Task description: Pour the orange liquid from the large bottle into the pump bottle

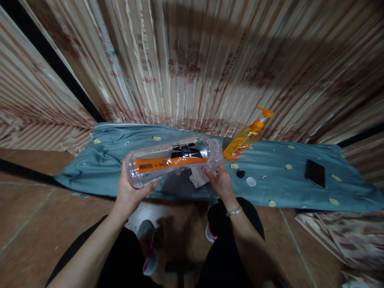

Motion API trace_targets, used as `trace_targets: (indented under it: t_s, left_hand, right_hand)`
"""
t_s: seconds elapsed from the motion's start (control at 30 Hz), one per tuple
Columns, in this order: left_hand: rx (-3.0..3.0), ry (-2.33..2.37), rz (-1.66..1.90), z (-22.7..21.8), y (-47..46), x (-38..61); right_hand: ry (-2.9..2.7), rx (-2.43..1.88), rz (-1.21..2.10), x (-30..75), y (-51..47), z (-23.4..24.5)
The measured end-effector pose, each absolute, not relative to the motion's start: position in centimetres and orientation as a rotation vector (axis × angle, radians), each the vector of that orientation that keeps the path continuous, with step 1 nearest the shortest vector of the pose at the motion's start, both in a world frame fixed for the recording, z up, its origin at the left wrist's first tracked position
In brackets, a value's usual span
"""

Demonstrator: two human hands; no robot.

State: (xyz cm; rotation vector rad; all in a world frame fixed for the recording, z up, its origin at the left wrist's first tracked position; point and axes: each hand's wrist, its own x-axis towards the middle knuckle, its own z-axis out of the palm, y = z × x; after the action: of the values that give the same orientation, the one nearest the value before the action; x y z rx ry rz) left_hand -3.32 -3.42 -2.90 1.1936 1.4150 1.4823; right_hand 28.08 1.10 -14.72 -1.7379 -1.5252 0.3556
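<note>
A large clear plastic bottle (168, 158) with an orange, silver and black label lies nearly level in the air over the cloth-covered table. My left hand (130, 190) is closed around its base end. At the neck end, my right hand (220, 178) grips the bottle from below, its fingers partly hidden by crinkled clear plastic. Whether that plastic is all the bottle's own neck, I cannot tell. Under the bottle, near my right fingers, lies a whitish folded cloth or tissue (198, 178).
A pump bottle (241, 142) of orange liquid stands behind my right hand. A small black cap (241, 173) and a white disc (251, 181) lie nearby. Farther right is a black phone (315, 173). The teal tablecloth (288, 190) covers a narrow table before a striped curtain (192, 80).
</note>
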Motion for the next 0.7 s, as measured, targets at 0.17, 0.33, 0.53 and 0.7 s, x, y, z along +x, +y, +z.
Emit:
trace_targets:
  t_s: [0.17, 0.33, 0.53, 0.7]
  left_hand:
    - [1.175, 1.382, 1.472, -2.6, -3.44, -3.15]
    - [1.154, 1.395, 1.462, -2.46, -3.29, -3.04]
    - [1.163, 1.419, 1.49, -2.94, -3.09, -3.12]
    - [1.165, 1.418, 1.504, -2.9, -3.08, -3.1]
  right_hand:
    - [-1.498, -1.782, 0.405, 28.02, 1.07, -14.55]
    - [-1.49, -1.764, 0.389, 27.9, 1.02, -14.59]
    - [-1.48, -1.766, 0.401, 27.76, 1.03, -14.7]
    - [-1.477, -1.749, 0.391, 27.98, 1.15, -14.94]
